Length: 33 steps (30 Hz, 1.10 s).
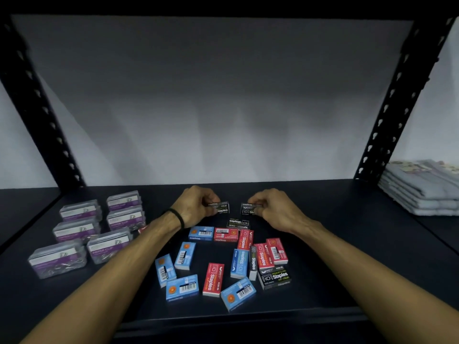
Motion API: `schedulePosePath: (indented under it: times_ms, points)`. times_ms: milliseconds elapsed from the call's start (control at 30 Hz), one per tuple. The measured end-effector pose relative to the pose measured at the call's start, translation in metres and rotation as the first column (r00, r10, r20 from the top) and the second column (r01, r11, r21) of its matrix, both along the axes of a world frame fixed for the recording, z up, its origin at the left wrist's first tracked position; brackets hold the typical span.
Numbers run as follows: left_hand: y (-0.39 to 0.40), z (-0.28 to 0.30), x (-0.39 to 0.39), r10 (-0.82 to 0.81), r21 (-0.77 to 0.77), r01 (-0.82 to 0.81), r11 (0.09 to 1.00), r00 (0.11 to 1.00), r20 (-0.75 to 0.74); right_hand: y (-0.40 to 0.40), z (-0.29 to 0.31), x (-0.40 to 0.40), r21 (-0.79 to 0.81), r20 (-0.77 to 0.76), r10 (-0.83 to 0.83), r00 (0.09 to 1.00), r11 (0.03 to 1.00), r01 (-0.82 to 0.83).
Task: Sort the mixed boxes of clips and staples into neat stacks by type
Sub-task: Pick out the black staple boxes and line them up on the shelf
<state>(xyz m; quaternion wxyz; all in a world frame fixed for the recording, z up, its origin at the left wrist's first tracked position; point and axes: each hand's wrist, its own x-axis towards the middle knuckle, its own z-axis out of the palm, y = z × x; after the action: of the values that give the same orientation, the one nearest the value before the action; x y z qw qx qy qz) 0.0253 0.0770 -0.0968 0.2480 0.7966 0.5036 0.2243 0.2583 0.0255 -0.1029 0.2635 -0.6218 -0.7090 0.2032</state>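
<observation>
On the dark shelf [335,281], my left hand [196,206] grips a black staples box [221,208] at the back of the pile. My right hand [275,207] grips a second black staples box [248,209] beside it. A third black box [238,223] lies just in front of them. Blue boxes [185,255], red boxes [213,279] and another black box [274,278] lie mixed in the middle. Clear paper clip boxes with purple labels [109,244] stand in two rows at the left.
Black perforated uprights [397,100] frame the shelf on both sides, with a white wall behind. A stack of folded grey cloth [422,187] lies at the far right. The shelf's front edge [248,316] runs just below the boxes.
</observation>
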Motion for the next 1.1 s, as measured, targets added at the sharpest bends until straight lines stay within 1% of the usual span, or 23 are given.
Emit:
schedulePosePath:
  times_ms: [133, 300, 433, 600, 700, 800, 1100]
  points:
    - [0.001, 0.004, 0.037, -0.054, -0.014, 0.054, 0.998, 0.998, 0.033, -0.008, 0.008, 0.035, 0.014, 0.041, -0.062, 0.997, 0.998, 0.061]
    - [-0.004, 0.01, 0.105, -0.141, -0.044, 0.144, 0.989, 0.988, 0.059, -0.025, 0.016, 0.102, 0.026, 0.083, -0.188, 0.979, 0.982, 0.186]
    - [-0.011, 0.008, 0.163, -0.199, -0.068, 0.203, 0.977, 0.979, 0.053, -0.047, 0.02, 0.153, 0.031, 0.134, -0.265, 0.955, 0.964, 0.263]
    - [-0.026, 0.0, 0.227, -0.251, -0.054, 0.253, 0.966, 0.967, 0.047, -0.063, 0.018, 0.205, 0.025, 0.171, -0.361, 0.917, 0.932, 0.362]
    - [-0.033, -0.005, 0.254, -0.265, -0.061, 0.266, 0.962, 0.964, 0.034, -0.068, 0.017, 0.222, 0.041, 0.189, -0.4, 0.897, 0.916, 0.4]
    - [-0.034, -0.005, 0.272, -0.266, -0.07, 0.267, 0.961, 0.964, 0.022, -0.069, 0.012, 0.232, 0.027, 0.172, -0.403, 0.899, 0.914, 0.405]
    - [-0.029, -0.002, 0.292, -0.25, -0.078, 0.25, 0.965, 0.968, 0.018, -0.065, 0.005, 0.244, 0.025, 0.153, -0.401, 0.903, 0.915, 0.402]
